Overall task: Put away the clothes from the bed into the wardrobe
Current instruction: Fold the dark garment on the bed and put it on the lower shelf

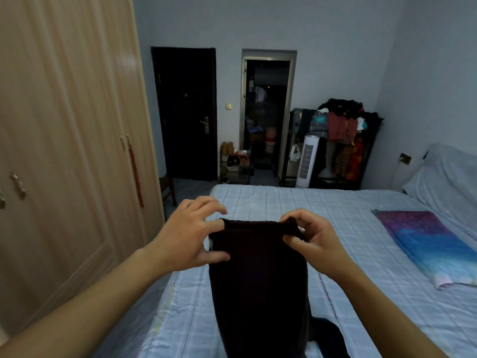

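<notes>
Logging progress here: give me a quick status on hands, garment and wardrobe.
Left hand and right hand both pinch the dark garment over the bed. Wardrobe doors closed.

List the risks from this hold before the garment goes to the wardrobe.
1. Both hands, left hand and right hand, pinch only the top edge of the dark knit garment; it may slip or unfold when carried.
2. The wardrobe doors look closed, so a hand must probably let go to open one.
</notes>
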### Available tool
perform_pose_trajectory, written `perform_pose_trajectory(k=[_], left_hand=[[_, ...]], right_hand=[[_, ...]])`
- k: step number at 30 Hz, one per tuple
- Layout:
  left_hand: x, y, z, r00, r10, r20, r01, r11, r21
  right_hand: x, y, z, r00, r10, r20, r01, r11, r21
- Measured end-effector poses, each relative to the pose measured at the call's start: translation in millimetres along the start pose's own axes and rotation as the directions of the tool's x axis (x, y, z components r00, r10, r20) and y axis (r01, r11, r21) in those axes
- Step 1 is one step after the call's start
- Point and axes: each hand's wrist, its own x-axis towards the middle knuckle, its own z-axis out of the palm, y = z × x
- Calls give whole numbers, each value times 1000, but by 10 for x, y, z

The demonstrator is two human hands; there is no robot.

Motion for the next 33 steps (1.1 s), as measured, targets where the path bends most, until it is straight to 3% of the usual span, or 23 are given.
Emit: perform_pose_trajectory(k=[3, 7, 10, 14, 20, 26, 33], left_hand=[[-7, 93, -15, 987, -111, -118, 114, 993, 20], [-17, 202, 15, 979, -154, -132, 152, 988, -29], [-34, 222, -4, 977, -198, -80, 188, 975, -119], [-33, 276, -33, 969, -197, 146, 234, 925, -300], [-86, 377, 73, 931, -343, 123, 355, 778, -519], [-96, 393, 86, 923, -385, 14, 340, 796, -500], [-235, 448, 86, 950, -307, -58, 240, 836, -494]], right_hand=[[3, -12, -17, 999, -27, 25, 28, 999, -36], [-14, 9, 0, 1000, -28, 11, 28, 997, -72], [-34, 13, 7, 999, -42, -18, 40, 991, -126], [-68, 54, 52, 997, -24, -78, 11, 986, -165], [-154, 65, 189, 991, -27, -131, -9, 964, -265], [-242, 68, 243, 995, -7, -96, -35, 898, -438], [-436, -14, 411, 996, -38, -84, -27, 749, -662]])
